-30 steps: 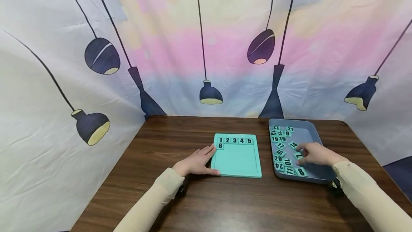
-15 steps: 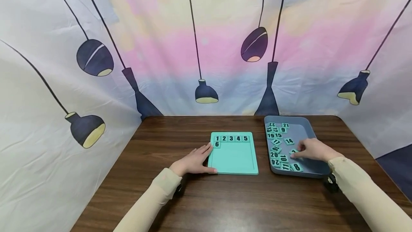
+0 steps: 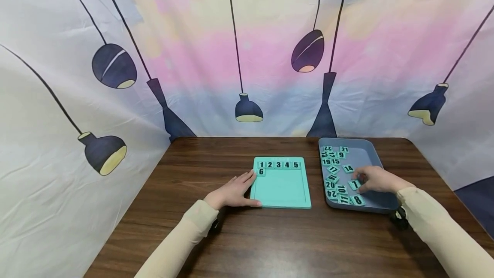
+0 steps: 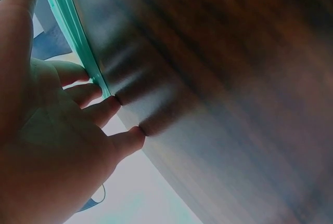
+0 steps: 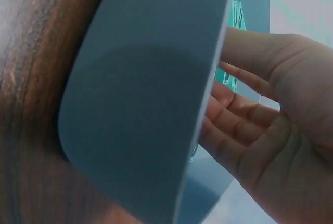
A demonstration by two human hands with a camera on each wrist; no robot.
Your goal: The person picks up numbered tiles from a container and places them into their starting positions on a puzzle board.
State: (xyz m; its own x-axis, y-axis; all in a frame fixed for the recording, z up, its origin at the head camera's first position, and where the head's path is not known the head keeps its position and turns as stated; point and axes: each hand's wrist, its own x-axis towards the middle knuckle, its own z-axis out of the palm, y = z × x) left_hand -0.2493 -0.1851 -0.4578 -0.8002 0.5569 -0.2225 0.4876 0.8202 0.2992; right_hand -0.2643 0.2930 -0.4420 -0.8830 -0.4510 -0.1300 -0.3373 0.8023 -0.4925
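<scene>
A mint-green board (image 3: 281,192) lies flat on the table, with number tiles 1 to 5 in its top row and tile 6 (image 3: 261,172) below the 1. My left hand (image 3: 233,192) rests at the board's left side, fingers spread, thumb at the lower left corner. In the left wrist view its fingertips meet the board's edge (image 4: 78,31). Inside a grey-blue tray (image 3: 380,198), my right hand (image 3: 376,180) pinches the number tile 7 (image 3: 354,184) between thumb and fingers at its edges. The tray wall (image 5: 145,94) partly covers these fingers in the right wrist view.
Several other number tiles lie along the tray's left half, among them 14 (image 3: 348,168), 8 (image 3: 357,200) and 21 (image 3: 344,149). The brown wooden table (image 3: 270,243) ends at a hanging cloth (image 3: 216,110) printed with lamps.
My right thumb and fingers have shifted around tile 7, which now shows its number more upright. Tile 14 has turned to face me. My left hand stays at the board.
</scene>
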